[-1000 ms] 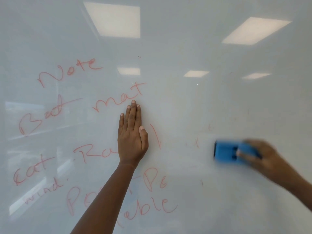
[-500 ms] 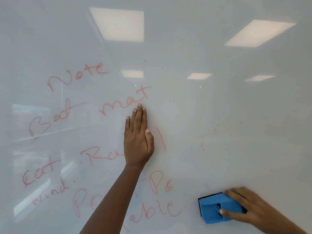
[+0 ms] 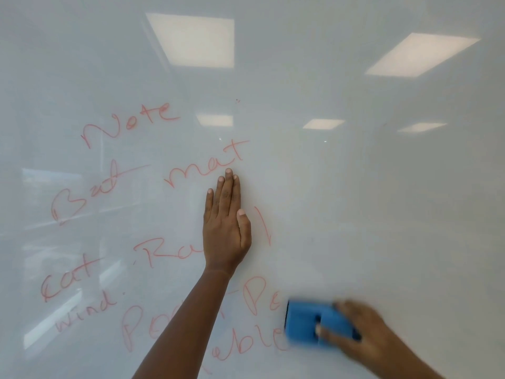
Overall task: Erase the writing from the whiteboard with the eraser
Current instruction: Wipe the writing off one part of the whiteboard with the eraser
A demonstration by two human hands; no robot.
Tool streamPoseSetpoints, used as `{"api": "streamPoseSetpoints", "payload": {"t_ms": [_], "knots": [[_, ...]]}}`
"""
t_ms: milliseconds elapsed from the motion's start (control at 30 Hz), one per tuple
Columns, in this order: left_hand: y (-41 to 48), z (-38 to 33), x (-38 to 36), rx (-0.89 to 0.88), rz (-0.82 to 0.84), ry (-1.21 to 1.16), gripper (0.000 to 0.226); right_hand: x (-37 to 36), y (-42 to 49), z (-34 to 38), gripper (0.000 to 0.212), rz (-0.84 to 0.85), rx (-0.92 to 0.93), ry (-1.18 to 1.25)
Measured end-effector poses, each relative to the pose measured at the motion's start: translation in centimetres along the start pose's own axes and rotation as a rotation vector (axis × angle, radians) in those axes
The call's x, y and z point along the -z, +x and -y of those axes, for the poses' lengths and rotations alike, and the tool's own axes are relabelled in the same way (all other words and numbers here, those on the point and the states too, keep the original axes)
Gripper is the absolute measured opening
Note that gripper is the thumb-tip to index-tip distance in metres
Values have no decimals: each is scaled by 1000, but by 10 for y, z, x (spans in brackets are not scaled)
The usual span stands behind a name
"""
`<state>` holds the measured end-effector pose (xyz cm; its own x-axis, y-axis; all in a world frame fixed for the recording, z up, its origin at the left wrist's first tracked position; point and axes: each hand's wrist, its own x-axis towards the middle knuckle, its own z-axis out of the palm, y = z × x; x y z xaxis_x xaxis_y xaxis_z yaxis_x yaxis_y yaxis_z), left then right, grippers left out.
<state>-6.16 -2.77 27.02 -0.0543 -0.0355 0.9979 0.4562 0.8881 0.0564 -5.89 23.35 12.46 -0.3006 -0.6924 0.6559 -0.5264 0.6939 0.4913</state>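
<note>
A glossy whiteboard (image 3: 355, 187) fills the view. Red handwritten words (image 3: 131, 124) cover its left half, from "Note" at the top down to "Pe" and "eble" at the bottom. My left hand (image 3: 226, 228) lies flat on the board in the middle, fingers together and pointing up, hiding part of a word. My right hand (image 3: 366, 335) grips a blue eraser (image 3: 308, 324) at the lower right and presses it on the board. The eraser's left edge touches the end of the lowest words. Both are blurred by motion.
The board's right half bears no writing, only faint smudges. Ceiling light panels (image 3: 191, 39) reflect in the surface. My left forearm (image 3: 180, 329) crosses the lower words.
The eraser in my right hand swept down from mid-right to the bottom right, then moved left and slightly up against the lowest words. Faint red marks on the right have gone. My left hand stays put.
</note>
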Motion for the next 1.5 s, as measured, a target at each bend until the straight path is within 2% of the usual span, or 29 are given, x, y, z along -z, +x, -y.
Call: {"api": "streamPoseSetpoints", "payload": {"t_ms": [33, 67, 133, 167, 233, 267, 300, 400, 467, 533, 600, 667, 733, 800, 833, 900, 1033, 1100, 1167, 1200, 1267, 1400, 1433, 1500], "knots": [[0, 0, 0, 1, 3, 3, 55, -5, -12, 2, 28, 98, 84, -25], [0, 0, 0, 2, 4, 7, 55, -4, -17, -5, 30, 95, 175, -108], [1, -1, 0, 2, 5, 9, 55, 13, -5, -31, 37, -20, 325, -132], [1, -1, 0, 1, 6, 7, 55, 30, 16, -41, 39, -81, 316, -122], [0, -1, 1, 0, 3, 6, 55, 70, 63, -69, 32, -189, 121, 1], [0, -1, 1, 0, 1, 7, 54, 87, 84, -86, 20, -280, 23, -9], [0, -1, 0, 0, 1, 8, 55, 103, 101, -102, 18, -350, -72, -28], [1, -2, 0, 3, 4, 3, 55, 127, 139, -138, 52, -594, -404, -17], [1, -2, 0, 3, 5, 3, 55, 129, 157, -135, 58, -710, -618, 95], [1, -2, 1, 5, 6, 3, 55, 114, 162, -110, 56, -742, -647, 149], [0, -1, 1, 1, 5, -4, 55, 85, 143, -80, 49, -667, -414, 91], [1, -1, 2, -4, 7, -17, 55, 58, 103, -54, 31, -519, -21, -24], [1, 0, 2, -2, 9, -17, 55, 50, 71, -49, 32, -275, 300, -162], [1, -1, 2, -3, 11, -13, 55, 60, 69, -65, 37, -140, 487, -245], [1, -1, 2, -4, 11, -13, 55, 72, 78, -74, 32, -128, 457, -219], [0, -1, 2, -8, 12, -18, 55, 96, 104, -102, 30, -184, 233, -118], [0, 0, 0, -10, 9, -20, 55, 136, 154, -155, 50, -565, -353, -44], [0, 0, 0, -9, 9, -25, 55, 142, 170, -158, 56, -697, -554, 62], [0, 1, 0, -8, 7, -37, 55, 130, 177, -137, 55, -778, -647, 94], [0, 1, 0, -6, 6, -45, 55, 115, 174, -122, 53, -782, -631, 93], [0, 1, 0, -6, 2, -66, 54, 84, 151, -77, 45, -710, -433, 107], [0, 2, 1, -15, 4, -87, 54, 19, 75, -5, 27, -318, 65, 79], [0, 2, 0, -14, 8, -87, 54, 12, 62, -1, 26, -238, 213, -14], [0, 2, 0, -11, 18, -83, 54, 19, 57, -9, 41, -163, 457, -104]]}}
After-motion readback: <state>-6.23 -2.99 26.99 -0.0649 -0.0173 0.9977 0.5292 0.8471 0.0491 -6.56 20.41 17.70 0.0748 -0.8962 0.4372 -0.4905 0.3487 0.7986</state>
